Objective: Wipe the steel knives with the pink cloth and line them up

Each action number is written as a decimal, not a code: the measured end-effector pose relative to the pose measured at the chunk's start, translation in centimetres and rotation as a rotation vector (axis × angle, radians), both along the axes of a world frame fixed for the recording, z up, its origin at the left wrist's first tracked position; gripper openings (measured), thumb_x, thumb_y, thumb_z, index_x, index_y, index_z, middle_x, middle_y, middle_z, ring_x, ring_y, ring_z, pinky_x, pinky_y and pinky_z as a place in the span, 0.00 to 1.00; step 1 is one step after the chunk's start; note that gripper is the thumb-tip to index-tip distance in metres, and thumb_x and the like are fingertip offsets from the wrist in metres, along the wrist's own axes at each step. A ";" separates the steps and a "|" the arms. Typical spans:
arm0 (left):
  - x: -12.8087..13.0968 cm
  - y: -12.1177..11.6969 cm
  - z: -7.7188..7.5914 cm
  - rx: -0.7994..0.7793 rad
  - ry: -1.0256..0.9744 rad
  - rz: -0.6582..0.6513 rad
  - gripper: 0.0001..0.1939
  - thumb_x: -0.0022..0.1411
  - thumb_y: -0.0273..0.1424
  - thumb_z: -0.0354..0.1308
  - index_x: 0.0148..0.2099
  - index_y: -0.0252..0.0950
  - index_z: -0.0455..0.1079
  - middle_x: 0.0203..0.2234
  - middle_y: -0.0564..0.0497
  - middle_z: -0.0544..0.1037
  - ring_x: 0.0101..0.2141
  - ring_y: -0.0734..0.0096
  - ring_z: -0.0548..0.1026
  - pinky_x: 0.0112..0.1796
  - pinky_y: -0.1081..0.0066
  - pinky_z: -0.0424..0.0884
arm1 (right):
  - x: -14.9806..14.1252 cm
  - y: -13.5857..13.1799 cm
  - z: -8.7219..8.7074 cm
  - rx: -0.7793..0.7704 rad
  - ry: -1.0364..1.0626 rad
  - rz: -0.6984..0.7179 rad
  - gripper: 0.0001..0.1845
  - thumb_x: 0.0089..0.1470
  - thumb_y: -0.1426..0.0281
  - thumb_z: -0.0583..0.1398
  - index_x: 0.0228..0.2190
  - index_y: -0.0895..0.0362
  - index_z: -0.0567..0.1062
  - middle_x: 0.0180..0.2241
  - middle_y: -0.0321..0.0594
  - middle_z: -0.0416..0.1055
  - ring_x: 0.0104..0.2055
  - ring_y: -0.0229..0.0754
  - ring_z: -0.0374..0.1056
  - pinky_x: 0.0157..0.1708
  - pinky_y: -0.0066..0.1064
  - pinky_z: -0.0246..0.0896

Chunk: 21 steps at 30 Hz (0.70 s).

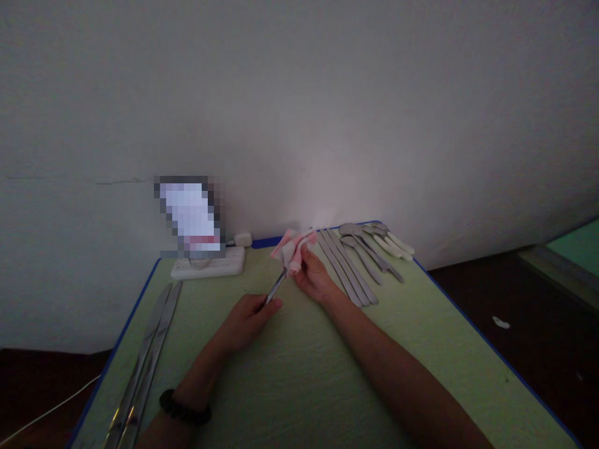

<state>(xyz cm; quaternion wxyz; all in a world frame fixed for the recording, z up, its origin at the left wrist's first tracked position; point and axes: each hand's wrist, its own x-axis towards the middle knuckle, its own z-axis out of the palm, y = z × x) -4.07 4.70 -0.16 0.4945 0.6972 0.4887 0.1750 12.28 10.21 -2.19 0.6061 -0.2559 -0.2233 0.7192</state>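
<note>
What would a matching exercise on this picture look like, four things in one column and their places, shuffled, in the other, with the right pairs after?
Things
1. pink and white cloth
2. two long knives
3. shiny metal utensil
4. white-handled cutlery

Places
A. gripped in the left hand
B. near the far right corner of the table
C. bunched in the right hand
D. along the table's left side

Right pairs: 1-C, 2-D, 3-A, 4-B

Wears black bracelet [185,408] around left forearm [208,363], set back from left hand [248,319]; looks chunky, beaded, bumpy along edge, too dim for finer detail. Extends bare along right forearm [388,346], unsleeved to right hand [312,274].
</note>
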 end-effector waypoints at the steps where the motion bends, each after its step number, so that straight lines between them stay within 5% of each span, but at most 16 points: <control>1: 0.0 0.0 0.0 -0.004 0.005 -0.014 0.24 0.56 0.51 0.45 0.20 0.37 0.54 0.14 0.60 0.53 0.18 0.78 0.54 0.20 0.75 0.50 | 0.0 0.0 0.0 0.008 -0.001 0.004 0.15 0.39 0.60 0.67 0.26 0.58 0.73 0.24 0.32 0.72 0.24 0.33 0.65 0.24 0.24 0.62; 10: 0.5 -0.1 0.0 -0.013 -0.009 0.054 0.23 0.58 0.47 0.43 0.19 0.38 0.51 0.12 0.60 0.53 0.16 0.78 0.54 0.19 0.75 0.50 | -0.7 -0.9 -0.2 0.073 -0.203 0.207 0.14 0.36 0.64 0.69 0.26 0.60 0.76 0.25 0.35 0.73 0.27 0.34 0.67 0.32 0.26 0.63; 16: 0.3 0.1 0.0 -0.053 0.011 0.008 0.21 0.58 0.46 0.45 0.22 0.36 0.56 0.16 0.59 0.54 0.19 0.77 0.56 0.20 0.76 0.51 | -0.6 -0.1 0.1 -0.012 -0.108 0.004 0.14 0.42 0.61 0.65 0.23 0.60 0.73 0.19 0.33 0.69 0.19 0.32 0.61 0.21 0.24 0.58; 21: 0.1 0.1 0.2 -0.010 0.028 -0.073 0.21 0.58 0.45 0.45 0.22 0.36 0.56 0.16 0.58 0.54 0.19 0.77 0.56 0.21 0.76 0.52 | -0.3 0.5 0.6 -0.081 0.008 -0.161 0.12 0.49 0.61 0.61 0.30 0.59 0.73 0.24 0.35 0.73 0.26 0.35 0.67 0.26 0.25 0.63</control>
